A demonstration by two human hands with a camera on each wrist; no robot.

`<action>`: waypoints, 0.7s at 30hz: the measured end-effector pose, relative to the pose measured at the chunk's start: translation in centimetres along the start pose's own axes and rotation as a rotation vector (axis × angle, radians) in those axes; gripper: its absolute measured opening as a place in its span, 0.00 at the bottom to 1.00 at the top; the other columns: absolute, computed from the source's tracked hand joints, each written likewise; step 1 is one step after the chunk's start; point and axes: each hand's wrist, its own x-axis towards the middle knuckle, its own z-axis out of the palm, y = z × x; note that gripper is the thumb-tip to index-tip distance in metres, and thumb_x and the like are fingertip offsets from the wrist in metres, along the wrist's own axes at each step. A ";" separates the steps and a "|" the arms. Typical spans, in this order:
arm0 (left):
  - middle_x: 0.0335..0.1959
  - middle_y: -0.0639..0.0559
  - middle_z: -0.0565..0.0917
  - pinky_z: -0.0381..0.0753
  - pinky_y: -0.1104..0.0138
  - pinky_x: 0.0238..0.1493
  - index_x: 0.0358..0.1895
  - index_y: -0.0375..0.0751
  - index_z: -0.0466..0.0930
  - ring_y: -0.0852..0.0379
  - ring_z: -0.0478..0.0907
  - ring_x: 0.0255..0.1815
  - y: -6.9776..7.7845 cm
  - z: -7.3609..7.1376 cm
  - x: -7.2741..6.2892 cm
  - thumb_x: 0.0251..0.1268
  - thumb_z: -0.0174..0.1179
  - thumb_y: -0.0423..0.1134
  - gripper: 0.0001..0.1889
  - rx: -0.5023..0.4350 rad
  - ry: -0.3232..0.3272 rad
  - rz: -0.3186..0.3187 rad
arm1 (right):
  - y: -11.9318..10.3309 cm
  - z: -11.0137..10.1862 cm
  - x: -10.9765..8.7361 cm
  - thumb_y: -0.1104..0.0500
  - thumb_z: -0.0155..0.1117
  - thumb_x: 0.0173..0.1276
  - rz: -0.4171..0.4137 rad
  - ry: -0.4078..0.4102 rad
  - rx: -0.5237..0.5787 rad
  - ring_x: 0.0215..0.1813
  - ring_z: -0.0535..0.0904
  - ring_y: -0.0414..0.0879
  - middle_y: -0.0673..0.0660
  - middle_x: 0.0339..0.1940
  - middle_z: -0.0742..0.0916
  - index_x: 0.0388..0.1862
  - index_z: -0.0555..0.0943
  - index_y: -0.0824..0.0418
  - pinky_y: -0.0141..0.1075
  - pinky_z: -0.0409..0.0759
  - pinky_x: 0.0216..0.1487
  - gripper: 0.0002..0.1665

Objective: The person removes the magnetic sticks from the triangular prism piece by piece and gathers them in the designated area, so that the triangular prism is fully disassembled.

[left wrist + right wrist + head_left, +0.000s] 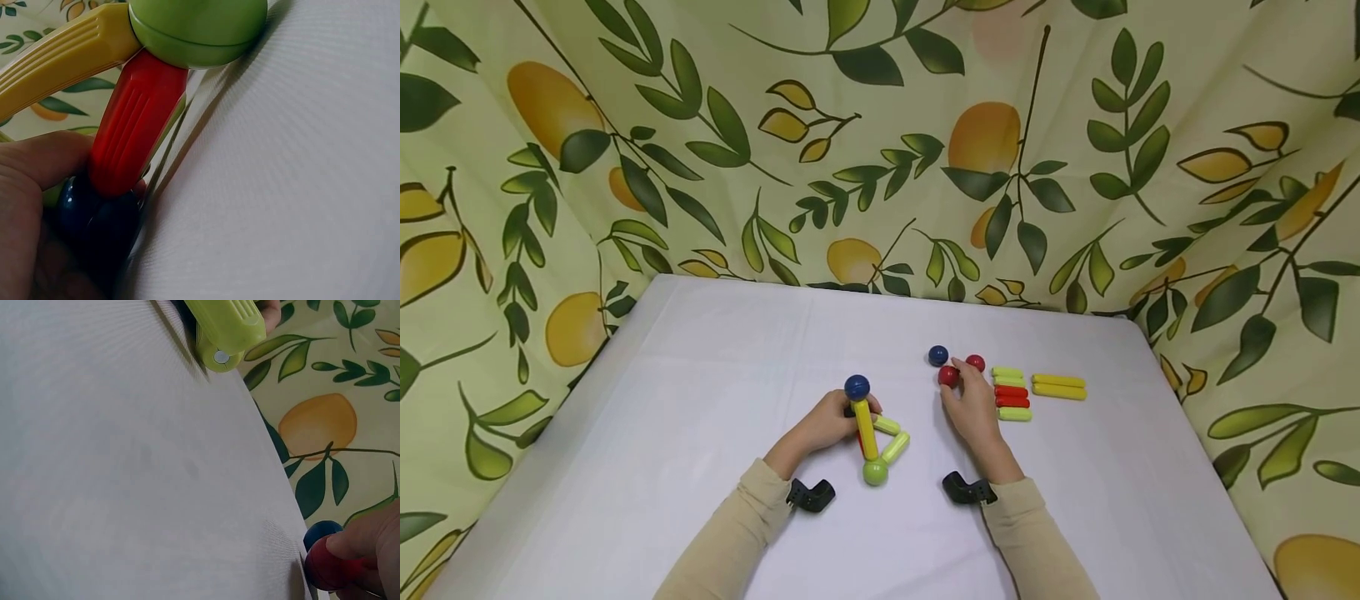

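My left hand [829, 422] grips a small construction of rods and balls at a dark blue ball [100, 212], with the thumb against a red rod [137, 125]. That rod runs to a light green ball [875, 472]. From the green ball a yellow rod [866, 431] rises to another blue ball [857, 387] at the top. Two light green rods [896, 448] lie on the construction's right side. My right hand [976, 410] pinches a red ball [948, 377] between thumb and fingers, at the table surface or just above it; I cannot tell which.
Beyond the right hand are a loose blue ball [937, 356] and a second red ball [975, 362]. To its right, short green and red rods [1012, 392] lie in a column beside two yellow rods [1059, 387]. A patterned curtain [880, 167] borders the white table [737, 333].
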 end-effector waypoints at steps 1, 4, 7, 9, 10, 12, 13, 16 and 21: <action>0.42 0.53 0.84 0.71 0.56 0.57 0.40 0.46 0.82 0.55 0.76 0.49 0.0 0.0 0.0 0.63 0.60 0.38 0.05 0.000 0.001 0.002 | 0.0 0.0 0.0 0.62 0.63 0.63 -0.007 0.012 0.002 0.63 0.73 0.57 0.64 0.62 0.77 0.65 0.70 0.64 0.50 0.72 0.63 0.30; 0.42 0.53 0.84 0.71 0.56 0.56 0.40 0.46 0.82 0.55 0.76 0.48 0.0 0.0 0.0 0.63 0.60 0.38 0.05 0.000 0.000 0.003 | -0.1 0.0 -0.1 0.63 0.63 0.63 -0.039 0.063 0.014 0.63 0.73 0.57 0.64 0.62 0.77 0.64 0.71 0.64 0.51 0.72 0.63 0.29; 0.43 0.53 0.84 0.71 0.56 0.57 0.41 0.46 0.82 0.55 0.76 0.49 0.0 0.0 0.0 0.62 0.60 0.38 0.06 0.003 0.003 0.005 | -0.2 0.0 -0.2 0.64 0.64 0.62 -0.084 0.123 0.030 0.62 0.73 0.57 0.63 0.61 0.78 0.63 0.72 0.65 0.52 0.73 0.62 0.29; 0.43 0.53 0.84 0.71 0.56 0.57 0.41 0.46 0.82 0.54 0.77 0.50 0.0 -0.1 0.0 0.62 0.60 0.37 0.06 0.005 0.005 0.007 | -0.3 0.1 -0.3 0.65 0.63 0.62 -0.121 0.158 0.050 0.62 0.73 0.56 0.63 0.60 0.78 0.62 0.72 0.65 0.53 0.73 0.62 0.28; 0.44 0.53 0.84 0.71 0.55 0.58 0.42 0.46 0.82 0.54 0.77 0.50 0.0 -0.1 0.0 0.62 0.60 0.37 0.07 0.003 0.007 0.008 | -0.4 0.1 -0.4 0.65 0.63 0.62 -0.137 0.170 0.058 0.62 0.73 0.56 0.62 0.60 0.78 0.62 0.72 0.65 0.53 0.73 0.62 0.28; 0.44 0.52 0.84 0.71 0.54 0.60 0.43 0.45 0.82 0.53 0.77 0.52 0.0 -0.1 0.0 0.62 0.59 0.36 0.08 -0.006 0.006 0.012 | -0.6 0.2 -0.6 0.65 0.63 0.62 -0.176 0.183 0.077 0.63 0.73 0.55 0.62 0.60 0.79 0.61 0.73 0.65 0.52 0.73 0.63 0.27; 0.45 0.51 0.85 0.71 0.53 0.60 0.44 0.44 0.82 0.52 0.77 0.52 0.0 -0.1 -0.1 0.62 0.59 0.35 0.09 -0.004 0.005 0.018 | -0.8 0.2 -0.7 0.65 0.63 0.62 -0.193 0.184 0.088 0.63 0.73 0.55 0.62 0.60 0.79 0.61 0.73 0.65 0.52 0.73 0.62 0.27; 0.45 0.49 0.85 0.70 0.53 0.62 0.48 0.41 0.81 0.50 0.77 0.54 0.1 -0.1 -0.1 0.60 0.59 0.32 0.12 -0.024 -0.009 0.031 | -1.6 0.4 -1.1 0.66 0.63 0.62 -0.248 0.175 0.126 0.61 0.74 0.55 0.62 0.59 0.79 0.60 0.73 0.66 0.50 0.75 0.60 0.26; 0.48 0.38 0.84 0.69 0.62 0.63 0.53 0.30 0.76 0.43 0.76 0.56 0.1 -0.3 -0.2 0.57 0.56 0.25 0.18 -0.117 -0.060 0.095 | -3.6 0.6 -1.9 0.67 0.62 0.62 -0.334 0.081 0.229 0.56 0.78 0.53 0.60 0.56 0.80 0.58 0.75 0.65 0.46 0.80 0.55 0.24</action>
